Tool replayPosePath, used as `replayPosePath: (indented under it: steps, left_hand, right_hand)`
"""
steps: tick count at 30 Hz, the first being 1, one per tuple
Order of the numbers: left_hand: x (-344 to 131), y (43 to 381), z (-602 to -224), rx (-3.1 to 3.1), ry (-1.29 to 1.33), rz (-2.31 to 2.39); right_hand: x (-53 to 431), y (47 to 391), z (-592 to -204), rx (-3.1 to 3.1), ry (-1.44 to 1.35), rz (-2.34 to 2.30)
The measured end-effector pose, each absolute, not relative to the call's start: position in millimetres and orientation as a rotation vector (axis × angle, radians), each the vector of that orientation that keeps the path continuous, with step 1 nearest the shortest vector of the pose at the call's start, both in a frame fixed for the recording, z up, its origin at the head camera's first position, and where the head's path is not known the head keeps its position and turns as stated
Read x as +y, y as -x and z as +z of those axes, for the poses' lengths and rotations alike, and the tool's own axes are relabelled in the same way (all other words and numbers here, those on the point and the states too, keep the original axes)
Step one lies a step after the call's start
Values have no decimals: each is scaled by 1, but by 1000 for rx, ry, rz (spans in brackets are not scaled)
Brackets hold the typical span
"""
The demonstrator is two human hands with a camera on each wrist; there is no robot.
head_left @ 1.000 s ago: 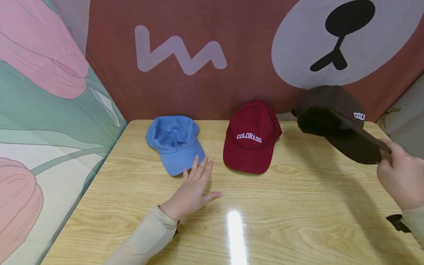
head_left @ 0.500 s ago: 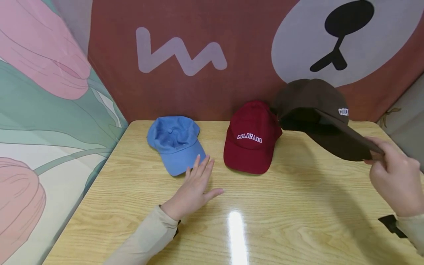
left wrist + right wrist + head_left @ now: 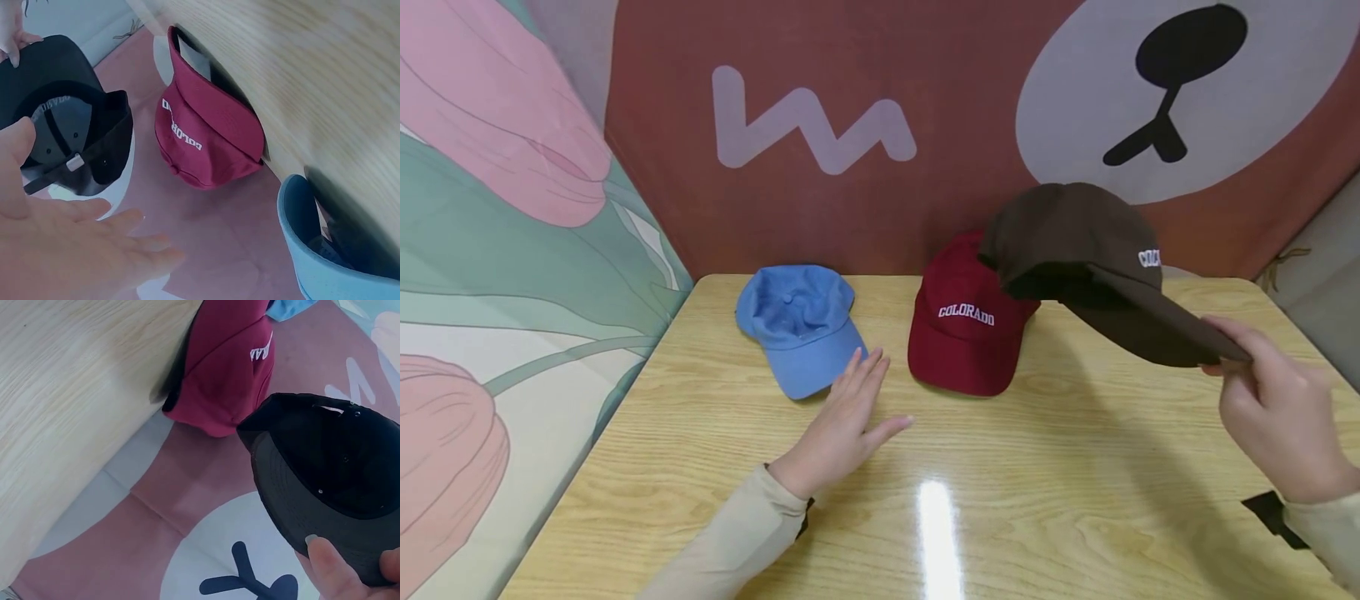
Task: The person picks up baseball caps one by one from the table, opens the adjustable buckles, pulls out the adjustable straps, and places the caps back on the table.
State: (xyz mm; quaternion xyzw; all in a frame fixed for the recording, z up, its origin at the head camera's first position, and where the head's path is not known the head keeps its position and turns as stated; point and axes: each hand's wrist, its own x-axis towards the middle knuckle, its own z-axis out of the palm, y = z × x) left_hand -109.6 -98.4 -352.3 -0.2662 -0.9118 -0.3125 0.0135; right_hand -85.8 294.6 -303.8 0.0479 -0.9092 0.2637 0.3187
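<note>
Shifted leftward from a second ago, a brown cap (image 3: 1075, 237) hangs above the table (image 3: 1037, 500), pinched at its brim by the right hand (image 3: 1281, 412) and partly hiding a red cap (image 3: 962, 354), while the left hand (image 3: 841, 425), fingers straight, hovers near a blue cap (image 3: 797, 329).

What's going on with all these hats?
A person's right hand pinches a dark brown baseball cap by its brim, holding it above the wooden table. The left hand, outstretched near a blue baseball cap, holds nothing. A maroon COLORADO baseball cap sits on the table beside the blue one.
</note>
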Motion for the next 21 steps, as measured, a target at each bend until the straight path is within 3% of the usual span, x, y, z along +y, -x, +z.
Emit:
replayPosePath:
  steps: [21]
  left_hand:
    - [-89,113,-342,-2612,707,-1614]
  right_hand:
    - [283,87,-311,-2196,-485,578]
